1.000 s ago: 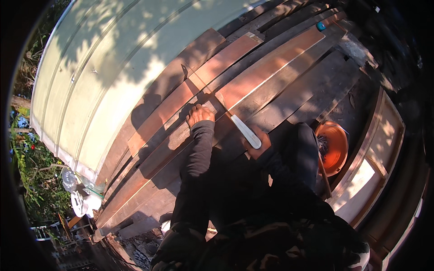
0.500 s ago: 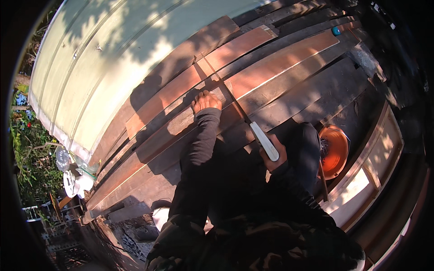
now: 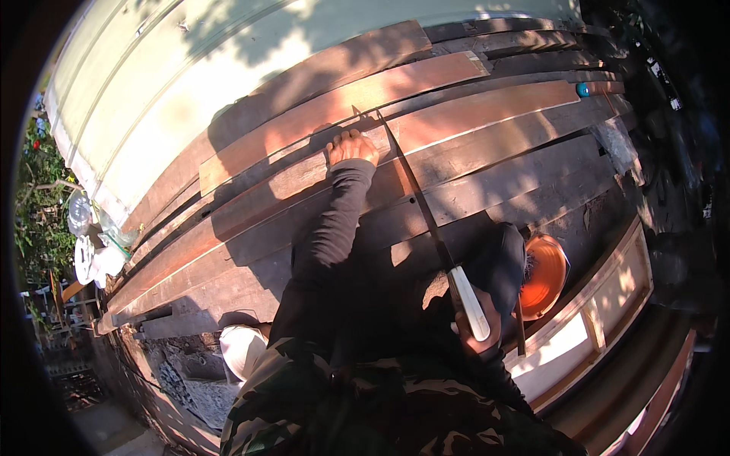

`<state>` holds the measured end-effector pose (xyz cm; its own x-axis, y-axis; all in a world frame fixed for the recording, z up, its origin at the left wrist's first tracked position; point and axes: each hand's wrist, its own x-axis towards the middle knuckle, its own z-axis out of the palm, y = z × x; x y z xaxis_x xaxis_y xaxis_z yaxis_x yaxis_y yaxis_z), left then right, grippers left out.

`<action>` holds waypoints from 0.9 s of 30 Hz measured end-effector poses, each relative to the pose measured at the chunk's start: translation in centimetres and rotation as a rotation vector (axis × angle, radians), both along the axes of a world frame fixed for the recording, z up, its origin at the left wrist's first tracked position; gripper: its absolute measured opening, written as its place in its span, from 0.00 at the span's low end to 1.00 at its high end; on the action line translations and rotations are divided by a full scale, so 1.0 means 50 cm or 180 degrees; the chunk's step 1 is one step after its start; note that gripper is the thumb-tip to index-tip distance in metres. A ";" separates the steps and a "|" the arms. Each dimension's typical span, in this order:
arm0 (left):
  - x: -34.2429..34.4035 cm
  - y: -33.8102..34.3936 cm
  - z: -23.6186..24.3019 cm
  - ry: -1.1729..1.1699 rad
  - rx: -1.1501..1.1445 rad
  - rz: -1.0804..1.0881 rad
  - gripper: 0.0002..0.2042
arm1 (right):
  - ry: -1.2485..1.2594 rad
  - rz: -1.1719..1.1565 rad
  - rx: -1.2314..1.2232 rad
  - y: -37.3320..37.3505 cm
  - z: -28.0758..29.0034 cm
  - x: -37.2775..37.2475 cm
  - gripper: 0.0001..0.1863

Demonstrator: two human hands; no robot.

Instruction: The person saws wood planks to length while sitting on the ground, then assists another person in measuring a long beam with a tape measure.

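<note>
My right hand (image 3: 480, 323) is closed around the white handle of a handsaw (image 3: 426, 209). Its long dark blade slants up and to the left, crossing the boards, with the tip just right of my left hand. My left hand (image 3: 353, 148) bends its fingers over a short, thick brown board (image 3: 300, 176) and presses it down beside the blade. Right of the blade, a reddish board (image 3: 487, 114) lies in line with that piece. Shadow covers the blade's lower part, and the fingers under the saw handle are partly hidden.
A longer reddish plank (image 3: 411, 83) lies beyond my left hand, with a pale corrugated sheet (image 3: 205, 68) behind it. At right are an orange bowl (image 3: 546, 277) by my knee and a wooden frame (image 3: 601, 319). A teal-ended object (image 3: 584, 90) sits far right.
My right hand has drawn the saw back toward me, so more blade shows on the near side. My left hand stays on the board. The whole view has shifted and turned slightly.
</note>
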<state>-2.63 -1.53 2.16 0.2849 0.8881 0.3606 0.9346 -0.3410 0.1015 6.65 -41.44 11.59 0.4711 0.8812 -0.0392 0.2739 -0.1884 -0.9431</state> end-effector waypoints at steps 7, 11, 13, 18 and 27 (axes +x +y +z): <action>0.010 0.028 -0.001 -0.0032 -0.0038 0.0027 0.12 | -0.0123 -0.0101 0.0891 0.347 -0.108 0.041 0.22; -0.020 0.023 -0.013 -0.0166 0.0073 -0.0002 0.11 | 0.0115 -0.0090 0.0466 0.176 -0.070 -0.002 0.22; -0.016 -0.014 0.000 -0.0337 0.0170 -0.0152 0.10 | 0.0028 -0.0088 0.0233 0.081 -0.064 -0.001 0.25; 0.014 -0.063 0.010 -0.0482 -0.0064 -0.0385 0.09 | -0.0254 -0.0367 -0.0019 -0.002 -0.117 -0.019 0.28; -0.004 -0.061 0.015 -0.0427 -0.0493 -0.0206 0.09 | -0.0183 -0.0258 -0.0784 -0.013 -0.118 -0.040 0.27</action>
<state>-2.83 -4.58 2.93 0.3019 0.9173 0.2597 0.8858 -0.3707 0.2794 4.66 -42.08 5.70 0.5474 0.8077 -0.2191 0.3002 -0.4339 -0.8495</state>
